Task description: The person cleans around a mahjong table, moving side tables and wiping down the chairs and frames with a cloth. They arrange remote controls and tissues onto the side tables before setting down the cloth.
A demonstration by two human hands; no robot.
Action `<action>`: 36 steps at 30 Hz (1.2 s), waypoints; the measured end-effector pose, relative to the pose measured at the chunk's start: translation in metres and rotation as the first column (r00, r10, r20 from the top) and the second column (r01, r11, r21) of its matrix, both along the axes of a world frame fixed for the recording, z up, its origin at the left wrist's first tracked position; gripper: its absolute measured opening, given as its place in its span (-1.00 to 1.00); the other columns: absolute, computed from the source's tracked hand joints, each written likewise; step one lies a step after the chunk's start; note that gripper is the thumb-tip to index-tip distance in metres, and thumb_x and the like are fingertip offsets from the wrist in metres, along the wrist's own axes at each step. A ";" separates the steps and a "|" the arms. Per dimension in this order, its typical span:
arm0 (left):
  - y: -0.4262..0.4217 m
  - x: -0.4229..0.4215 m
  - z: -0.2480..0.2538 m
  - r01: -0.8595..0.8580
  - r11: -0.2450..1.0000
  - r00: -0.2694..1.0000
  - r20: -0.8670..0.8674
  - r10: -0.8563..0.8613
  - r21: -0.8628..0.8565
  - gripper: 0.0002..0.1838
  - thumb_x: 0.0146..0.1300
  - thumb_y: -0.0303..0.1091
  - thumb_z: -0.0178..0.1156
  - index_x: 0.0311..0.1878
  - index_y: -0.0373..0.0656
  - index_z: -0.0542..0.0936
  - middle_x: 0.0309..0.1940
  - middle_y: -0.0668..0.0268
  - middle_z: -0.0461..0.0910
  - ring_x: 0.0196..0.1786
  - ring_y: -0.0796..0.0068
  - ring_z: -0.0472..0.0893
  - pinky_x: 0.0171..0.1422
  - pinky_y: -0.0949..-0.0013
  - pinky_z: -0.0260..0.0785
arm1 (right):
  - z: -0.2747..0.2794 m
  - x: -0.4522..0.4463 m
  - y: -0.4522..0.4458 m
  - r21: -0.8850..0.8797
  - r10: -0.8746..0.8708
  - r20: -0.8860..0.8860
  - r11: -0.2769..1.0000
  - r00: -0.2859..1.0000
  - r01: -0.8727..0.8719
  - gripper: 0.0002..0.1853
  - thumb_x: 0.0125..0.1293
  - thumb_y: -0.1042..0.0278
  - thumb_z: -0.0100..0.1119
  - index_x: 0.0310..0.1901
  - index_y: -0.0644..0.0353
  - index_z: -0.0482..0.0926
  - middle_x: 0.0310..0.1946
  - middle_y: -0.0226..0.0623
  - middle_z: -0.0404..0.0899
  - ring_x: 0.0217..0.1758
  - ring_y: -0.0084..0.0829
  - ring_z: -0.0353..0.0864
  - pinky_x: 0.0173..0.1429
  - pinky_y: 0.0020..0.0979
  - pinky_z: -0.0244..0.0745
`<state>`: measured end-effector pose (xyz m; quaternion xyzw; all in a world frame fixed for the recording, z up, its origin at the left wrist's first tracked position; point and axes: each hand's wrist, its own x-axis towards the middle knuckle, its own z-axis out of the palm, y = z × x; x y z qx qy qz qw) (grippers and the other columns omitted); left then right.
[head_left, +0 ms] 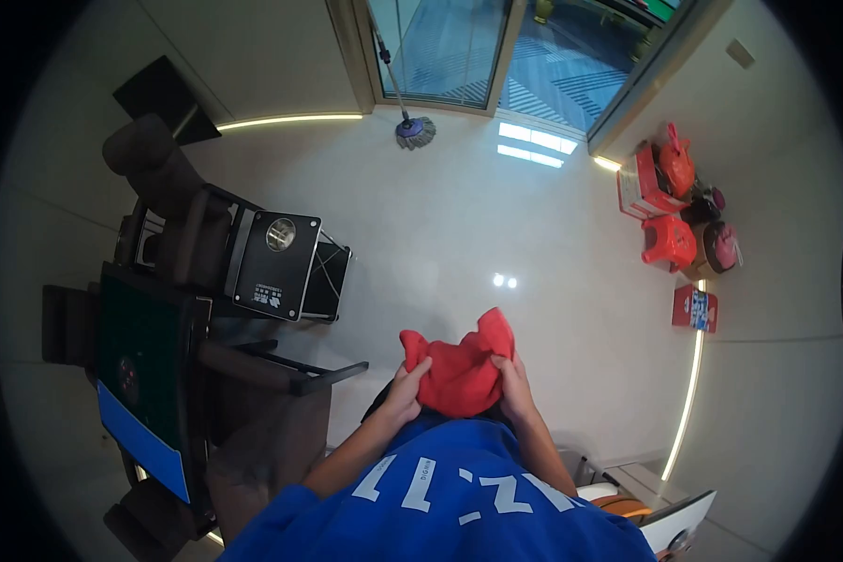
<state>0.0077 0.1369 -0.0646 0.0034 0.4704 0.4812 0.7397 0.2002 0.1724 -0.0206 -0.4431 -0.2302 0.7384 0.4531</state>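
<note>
A red cloth (461, 377) hangs in front of my body, bunched and sagging in the middle. My left hand (408, 388) grips its left side, the thumb pressed on top of the fabric. On the other side my right hand (512, 382) pinches the cloth near its right edge, below a corner that sticks up. Fingers of both hands are partly hidden behind the fabric.
Left of me are a dark armchair (272, 440), a green-topped table (145, 361) and a small black side table (276, 262). A mop (414, 131) leans by the glass door. Along the right wall stand a red stool (668, 242) and boxes.
</note>
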 end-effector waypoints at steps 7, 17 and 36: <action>0.096 -0.072 -0.036 -0.344 0.936 0.924 0.153 0.351 -0.075 -0.57 0.39 -0.28 0.04 0.27 -0.17 0.34 0.22 0.15 0.45 0.27 0.21 0.45 0.37 0.09 0.29 | -0.007 -0.065 0.135 0.012 0.308 0.105 0.950 0.946 -0.311 -0.34 0.24 0.47 -0.03 0.41 0.27 0.11 0.33 -0.20 0.26 0.37 -0.38 0.28 0.43 -0.36 0.11; 0.158 -0.106 -0.028 -0.910 0.376 0.314 0.303 0.900 -0.176 -0.50 0.40 -0.17 0.01 0.30 -0.22 0.31 0.27 0.11 0.40 0.32 0.17 0.39 0.45 0.05 0.16 | -0.021 -0.203 0.343 -0.102 0.982 -0.091 0.155 0.165 -0.983 -0.21 0.14 0.60 0.18 0.42 0.21 0.10 0.27 -0.29 0.31 0.34 -0.44 0.30 0.38 -0.38 0.20; 0.093 -0.202 0.066 -0.705 0.697 0.261 -0.866 0.425 0.130 -0.45 0.38 -0.32 -0.01 0.41 -0.19 0.20 0.09 -0.10 0.51 0.11 0.03 0.56 0.19 0.22 0.38 | -0.043 -0.385 0.217 0.487 0.539 0.836 -0.644 0.102 -0.591 -0.35 0.10 0.62 0.02 0.32 0.35 0.26 0.39 0.08 0.12 0.37 0.03 0.28 0.37 -0.18 0.31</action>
